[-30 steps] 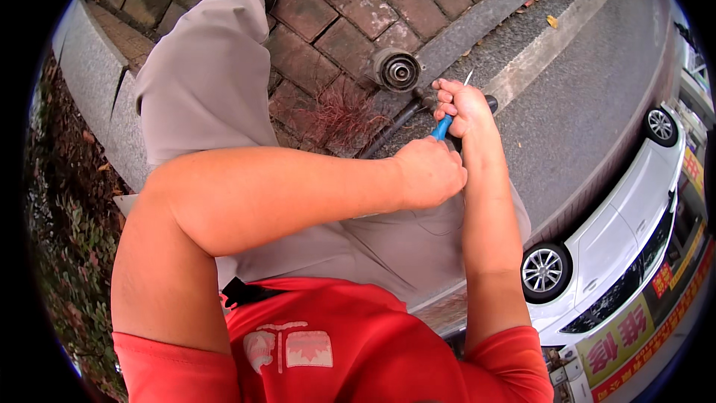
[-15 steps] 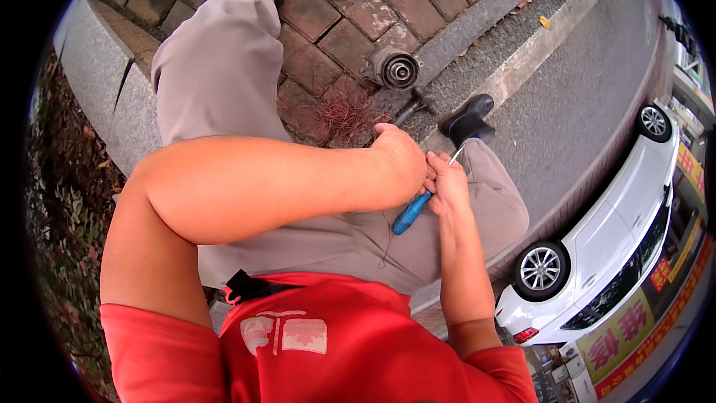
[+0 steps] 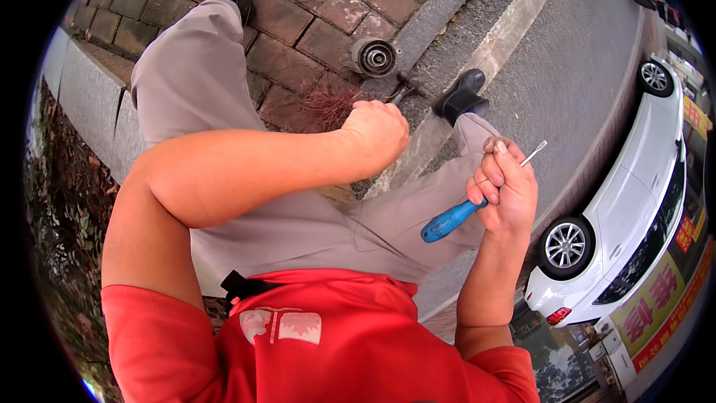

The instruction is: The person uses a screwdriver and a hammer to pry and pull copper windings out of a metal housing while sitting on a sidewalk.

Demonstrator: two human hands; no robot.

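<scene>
My right hand (image 3: pixel 507 186) is closed around a screwdriver with a blue handle (image 3: pixel 453 222). Its flat metal tip sticks out past my fingers to the upper right, above my bent right leg. My left hand (image 3: pixel 377 134) is a closed fist with its back turned up, so whatever its fingers hold is hidden. Just beyond that fist lies a hammer (image 3: pixel 405 89), partly covered by the hand. Left of it on the bricks is a tangle of thin reddish wire (image 3: pixel 332 103). A thin loose strand hangs over my trousers (image 3: pixel 362 231).
A round metal motor-like part (image 3: pixel 374 57) stands on the brick paving (image 3: pixel 287 11), beside the grey kerb strip (image 3: pixel 440 11). My black shoes (image 3: pixel 461 95) rest on the ground. A white car (image 3: pixel 626 201) is parked across the road. A stone border (image 3: pixel 86 97) edges the planting at left.
My hands have moved apart. The right has lifted the screwdriver rightward and turned it flatter; the left fist has shifted left and away from me. The view has also shifted slightly.
</scene>
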